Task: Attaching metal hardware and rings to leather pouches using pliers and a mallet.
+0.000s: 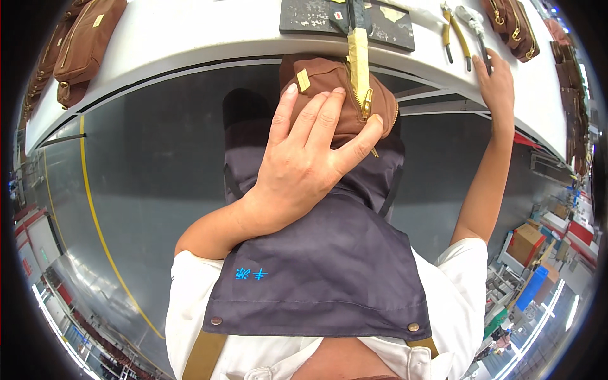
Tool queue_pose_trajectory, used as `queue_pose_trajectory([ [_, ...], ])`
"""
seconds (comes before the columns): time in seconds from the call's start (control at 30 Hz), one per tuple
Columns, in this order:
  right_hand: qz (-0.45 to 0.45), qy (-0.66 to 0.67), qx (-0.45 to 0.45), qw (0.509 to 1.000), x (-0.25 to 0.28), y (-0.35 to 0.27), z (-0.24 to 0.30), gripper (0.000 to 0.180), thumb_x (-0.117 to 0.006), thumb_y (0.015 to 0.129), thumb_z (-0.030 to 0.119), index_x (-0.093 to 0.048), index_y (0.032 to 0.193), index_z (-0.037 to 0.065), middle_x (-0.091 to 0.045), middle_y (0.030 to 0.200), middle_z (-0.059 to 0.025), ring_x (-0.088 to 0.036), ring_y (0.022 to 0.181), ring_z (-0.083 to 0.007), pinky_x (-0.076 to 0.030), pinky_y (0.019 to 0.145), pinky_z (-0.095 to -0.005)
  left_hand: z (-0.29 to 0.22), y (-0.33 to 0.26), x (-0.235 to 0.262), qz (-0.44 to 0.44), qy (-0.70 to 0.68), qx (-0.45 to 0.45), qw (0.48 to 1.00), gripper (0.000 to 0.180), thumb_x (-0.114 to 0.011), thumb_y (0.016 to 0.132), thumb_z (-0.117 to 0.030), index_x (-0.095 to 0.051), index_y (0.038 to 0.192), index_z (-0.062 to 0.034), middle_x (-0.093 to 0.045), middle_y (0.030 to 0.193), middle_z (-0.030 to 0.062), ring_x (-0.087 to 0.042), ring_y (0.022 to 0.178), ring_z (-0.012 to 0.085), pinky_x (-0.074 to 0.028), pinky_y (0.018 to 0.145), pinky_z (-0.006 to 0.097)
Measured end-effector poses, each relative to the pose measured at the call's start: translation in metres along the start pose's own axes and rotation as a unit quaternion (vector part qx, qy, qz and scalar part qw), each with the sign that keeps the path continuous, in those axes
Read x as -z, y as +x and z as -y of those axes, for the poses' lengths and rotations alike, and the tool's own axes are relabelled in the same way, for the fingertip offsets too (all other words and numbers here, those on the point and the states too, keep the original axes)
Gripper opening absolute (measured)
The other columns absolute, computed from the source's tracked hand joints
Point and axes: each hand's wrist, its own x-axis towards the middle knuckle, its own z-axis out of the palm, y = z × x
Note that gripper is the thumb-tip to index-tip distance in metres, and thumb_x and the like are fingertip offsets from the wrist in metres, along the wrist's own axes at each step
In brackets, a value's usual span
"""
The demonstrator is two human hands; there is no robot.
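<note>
A brown fabric bag (pixel 323 75) with a brass zipper lies between the table edge and my lap. A yellow-wrapped bar (pixel 359 63) reaches from the table over the bag to its brass zipper pull (pixel 367 103). Flat on the bag rests my left hand (pixel 304 149), fingers spread, its thumb close to the zipper pull. At the right of the table, my right hand (pixel 497 85) has its fingers closed around the dark handle of a tool (pixel 472 22) whose head looks wrapped in whitish plastic. Pliers with yellow handles (pixel 456 35) lie beside that tool.
A scuffed dark board (pixel 310 19) sits at the back of the white table (pixel 209 28), under the bar's base. More brown bags stand at the left (pixel 88 47) and right (pixel 514 28). My dark apron (pixel 316 266) covers my front.
</note>
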Motion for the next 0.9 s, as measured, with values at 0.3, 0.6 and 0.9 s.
queue_pose_trajectory([
  [0.3,0.139,0.369,-0.177,0.902,0.046,-0.005,0.023,0.030,-0.054,0.100,0.028,-0.062,0.113,0.001,-0.052,0.077,-0.0013,-0.047,0.063,-0.0067,-0.038,0.056,-0.0233,0.001,0.002,-0.005,-0.014,-0.026,0.012,1.000,0.044,-0.060,0.082,-0.016,-0.065,0.124,-0.0259,-0.064,0.113,0.0181,-0.065,0.102,0.0274,-0.046,0.101,0.045],
  [0.6,0.114,0.322,0.058,0.938,0.124,-0.108,0.117,0.027,-0.064,0.095,0.007,-0.065,0.120,-0.003,-0.063,0.078,-0.0048,-0.058,0.063,-0.0087,-0.045,0.058,-0.0232,0.002,0.007,-0.001,-0.017,-0.070,0.014,0.997,0.049,-0.061,0.079,-0.016,-0.065,0.127,-0.0262,-0.064,0.107,0.0189,-0.065,0.099,0.0294,-0.048,0.097,0.043],
  [0.9,0.003,0.216,0.319,0.923,0.130,-0.103,0.125,0.038,-0.069,0.086,-0.003,-0.065,0.124,-0.004,-0.057,0.066,-0.0089,-0.048,0.051,-0.0139,-0.039,0.049,-0.0267,0.006,0.002,-0.009,-0.014,-0.088,0.007,0.996,0.040,-0.057,0.085,-0.017,-0.061,0.124,-0.0232,-0.057,0.082,0.0048,-0.061,0.083,0.0194,-0.047,0.086,0.037],
])
